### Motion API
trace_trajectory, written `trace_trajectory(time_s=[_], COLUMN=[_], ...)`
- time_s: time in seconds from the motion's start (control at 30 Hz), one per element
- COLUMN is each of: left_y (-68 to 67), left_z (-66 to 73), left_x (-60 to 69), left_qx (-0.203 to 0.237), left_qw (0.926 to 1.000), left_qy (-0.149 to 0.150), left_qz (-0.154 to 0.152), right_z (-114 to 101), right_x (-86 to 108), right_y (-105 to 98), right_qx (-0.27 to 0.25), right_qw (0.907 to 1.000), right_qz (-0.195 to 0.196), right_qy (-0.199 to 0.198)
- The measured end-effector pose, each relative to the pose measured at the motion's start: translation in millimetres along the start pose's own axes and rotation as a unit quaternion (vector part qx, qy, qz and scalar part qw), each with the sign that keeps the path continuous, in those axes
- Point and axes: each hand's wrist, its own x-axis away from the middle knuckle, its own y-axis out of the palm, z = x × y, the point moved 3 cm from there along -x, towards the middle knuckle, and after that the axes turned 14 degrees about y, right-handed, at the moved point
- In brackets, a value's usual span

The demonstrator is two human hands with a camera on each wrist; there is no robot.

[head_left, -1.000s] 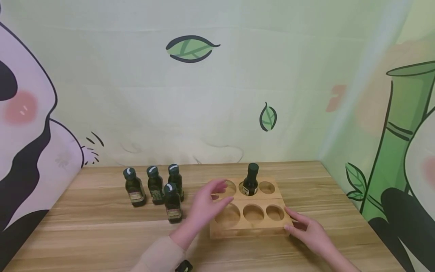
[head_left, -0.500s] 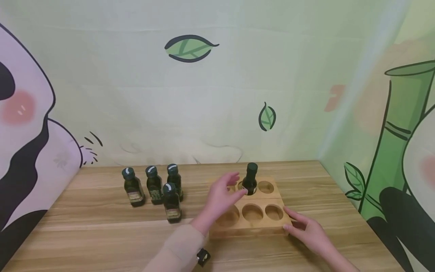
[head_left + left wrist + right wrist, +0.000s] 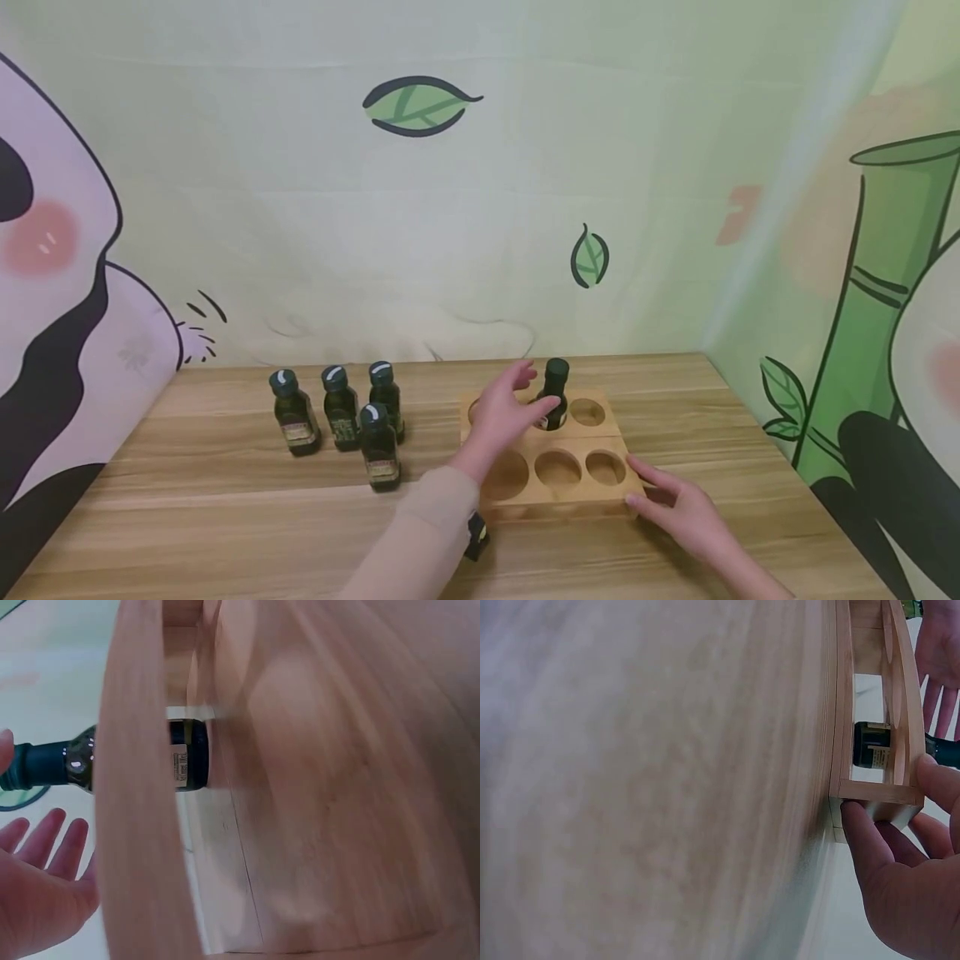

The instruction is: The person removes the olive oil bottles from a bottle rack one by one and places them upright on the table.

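Observation:
A light wooden bottle rack (image 3: 558,511) with round holes stands on the table. In its back middle hole a dark long-necked bottle (image 3: 557,379) stands upright, its base visible beneath the top board in the left wrist view. My left hand (image 3: 504,412) is over the rack's left part, thumb and fingers spread beside the bottle. Its fingers look relaxed and apart from the glass in the left wrist view, where the thumb is close to the cap. My right hand (image 3: 686,512) grips the rack's right end, thumb and fingers around the corner (image 3: 881,793) in the right wrist view.
To the left of the rack several dark bottles stand upright, the nearest bottle (image 3: 380,454) in front of the others. The wood-grain table (image 3: 225,525) ends at a printed backdrop (image 3: 480,208). A black device (image 3: 476,536) hangs at my left wrist.
My left hand has moved right and a little farther back across the rack, toward the standing bottle. My right hand stays at the rack's right end.

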Motion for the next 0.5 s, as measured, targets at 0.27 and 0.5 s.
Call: trace_trajectory(time_s=[0.27, 0.5], left_y=[7.5, 13.3], left_z=[0.6, 3.2], left_x=[-11.7, -15.4], left_qx=[0.015, 0.047], left_qw=[0.9995, 0.9983], left_qy=[0.006, 0.018], left_qz=[-0.027, -0.03], right_z=[-2, 0], right_x=[1.0, 0.0], right_y=[0, 0], right_qx=[-0.002, 0.004], right_qw=[1.0, 1.0], right_qz=[-0.003, -0.004], right_qy=[-0.001, -0.003])
